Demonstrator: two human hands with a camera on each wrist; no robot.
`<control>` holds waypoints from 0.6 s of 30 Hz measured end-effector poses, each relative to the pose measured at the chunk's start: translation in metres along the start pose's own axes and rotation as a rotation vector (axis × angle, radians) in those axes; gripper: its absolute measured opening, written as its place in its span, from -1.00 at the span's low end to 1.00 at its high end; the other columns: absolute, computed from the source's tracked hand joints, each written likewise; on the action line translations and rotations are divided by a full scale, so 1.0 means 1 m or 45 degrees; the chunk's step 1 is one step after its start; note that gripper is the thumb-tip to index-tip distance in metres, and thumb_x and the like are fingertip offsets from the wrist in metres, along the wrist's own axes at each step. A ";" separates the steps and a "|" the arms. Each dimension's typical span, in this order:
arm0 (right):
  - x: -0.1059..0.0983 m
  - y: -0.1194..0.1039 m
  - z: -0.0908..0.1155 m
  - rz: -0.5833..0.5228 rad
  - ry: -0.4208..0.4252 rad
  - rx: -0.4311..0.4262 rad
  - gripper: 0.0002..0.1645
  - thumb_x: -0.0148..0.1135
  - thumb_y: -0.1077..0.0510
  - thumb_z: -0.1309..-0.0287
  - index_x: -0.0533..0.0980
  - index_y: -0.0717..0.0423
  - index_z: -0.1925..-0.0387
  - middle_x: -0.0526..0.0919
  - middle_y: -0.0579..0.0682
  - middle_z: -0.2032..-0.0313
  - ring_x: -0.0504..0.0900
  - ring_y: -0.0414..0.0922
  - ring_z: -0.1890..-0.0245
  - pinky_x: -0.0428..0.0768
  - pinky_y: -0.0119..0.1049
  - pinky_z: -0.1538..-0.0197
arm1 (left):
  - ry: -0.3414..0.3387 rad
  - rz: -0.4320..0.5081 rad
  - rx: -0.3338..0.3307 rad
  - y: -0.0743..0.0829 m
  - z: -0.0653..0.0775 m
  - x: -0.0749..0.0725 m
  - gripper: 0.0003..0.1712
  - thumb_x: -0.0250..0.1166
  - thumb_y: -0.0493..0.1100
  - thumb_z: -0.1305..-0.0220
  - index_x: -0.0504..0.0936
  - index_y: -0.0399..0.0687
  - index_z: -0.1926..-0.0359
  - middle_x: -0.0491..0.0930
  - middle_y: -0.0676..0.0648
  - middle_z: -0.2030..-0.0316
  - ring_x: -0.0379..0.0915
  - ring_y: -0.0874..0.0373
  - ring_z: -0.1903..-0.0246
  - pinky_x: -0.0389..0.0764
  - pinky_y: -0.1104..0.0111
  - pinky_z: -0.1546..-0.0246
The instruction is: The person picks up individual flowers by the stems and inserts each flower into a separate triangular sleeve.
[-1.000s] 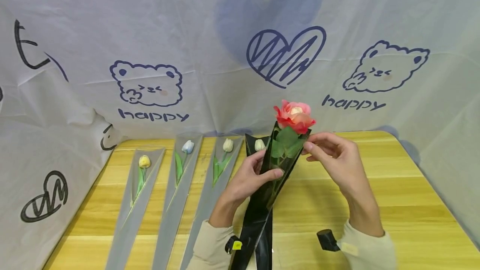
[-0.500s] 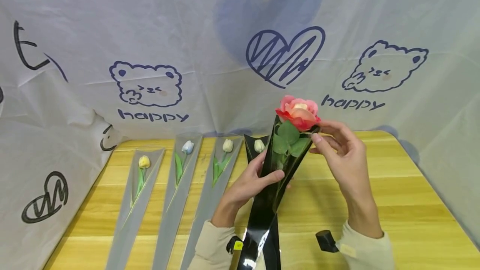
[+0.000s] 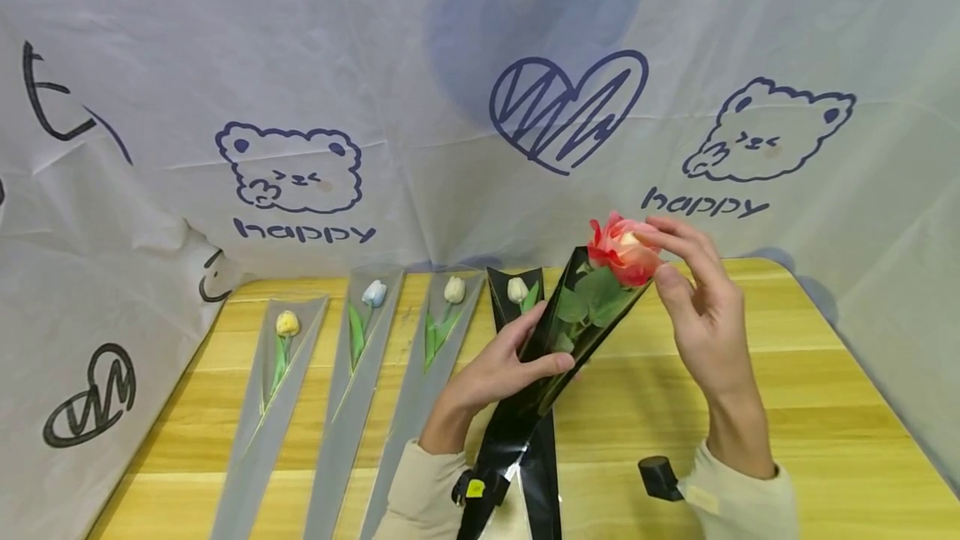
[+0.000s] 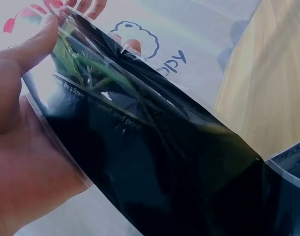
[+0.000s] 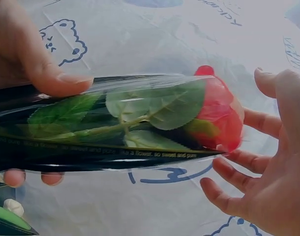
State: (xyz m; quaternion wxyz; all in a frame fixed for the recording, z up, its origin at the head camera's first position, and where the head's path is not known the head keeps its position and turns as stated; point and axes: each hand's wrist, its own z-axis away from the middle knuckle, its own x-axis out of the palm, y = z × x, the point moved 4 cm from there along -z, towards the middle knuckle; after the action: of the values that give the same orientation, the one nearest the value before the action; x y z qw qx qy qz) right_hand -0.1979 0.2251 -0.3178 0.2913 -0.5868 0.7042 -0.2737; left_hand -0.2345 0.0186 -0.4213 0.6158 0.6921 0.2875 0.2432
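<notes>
A pink-red artificial rose [image 3: 626, 250] with green leaves [image 3: 592, 304] stands in a black flower sleeve [image 3: 525, 407] with a clear front, tilted to the upper right. My left hand [image 3: 510, 365] grips the sleeve below the leaves, thumb in front and fingers behind. My right hand [image 3: 705, 307] is beside the bloom, its fingertips touching the petals, with the fingers spread and only loosely bent. In the right wrist view the rose head [image 5: 221, 115] pokes out of the sleeve's mouth, close to those fingers. Gold lettering runs along the sleeve's edge.
Three grey sleeves lie left on the wooden table [image 3: 810, 407], holding a yellow tulip [image 3: 287, 324], a blue tulip [image 3: 374, 293] and a white tulip [image 3: 453, 290]. Another white tulip [image 3: 517, 290] in black wrapping lies partly under the held sleeve. A printed cloth [image 3: 420, 148] hangs behind.
The rose and its sleeve first rose slightly, then tilted further right and lowered. My right hand has left the sleeve's rim and moved up to the petals. My left hand keeps its grip.
</notes>
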 end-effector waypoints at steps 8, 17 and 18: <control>0.003 0.000 0.003 0.026 -0.074 0.068 -0.66 0.01 0.36 -0.48 0.58 0.41 -0.13 0.40 0.24 -0.35 0.28 0.11 -0.39 0.35 -0.23 -0.37 | 0.026 -0.031 -0.001 0.003 0.000 0.002 -0.20 0.29 -0.08 -0.48 0.11 0.13 -0.59 0.65 -0.18 -0.08 0.65 0.05 -0.02 0.55 0.24 -0.17; 0.005 -0.005 0.003 0.098 -0.135 0.108 -0.69 -0.01 0.40 -0.48 0.65 0.39 0.01 0.41 0.15 -0.38 0.30 0.04 -0.39 0.41 -0.39 -0.26 | 0.071 -0.094 0.004 0.013 0.001 0.004 -0.20 0.32 -0.04 -0.46 0.14 0.21 -0.57 0.60 -0.11 -0.15 0.62 0.10 -0.04 0.57 0.26 -0.14; 0.004 -0.006 0.004 0.089 -0.146 0.112 -0.69 -0.01 0.41 -0.48 0.65 0.40 0.03 0.40 0.15 -0.39 0.30 0.04 -0.39 0.42 -0.39 -0.25 | 0.079 -0.113 0.003 0.014 0.001 0.004 -0.19 0.33 -0.03 -0.45 0.14 0.22 -0.57 0.57 -0.08 -0.18 0.60 0.13 -0.07 0.57 0.27 -0.14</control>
State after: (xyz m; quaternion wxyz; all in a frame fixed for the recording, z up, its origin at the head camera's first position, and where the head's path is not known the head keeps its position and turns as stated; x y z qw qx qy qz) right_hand -0.1920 0.2195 -0.3165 0.3661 -0.5632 0.6937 -0.2599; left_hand -0.2293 0.0196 -0.4075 0.6158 0.6716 0.3372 0.2367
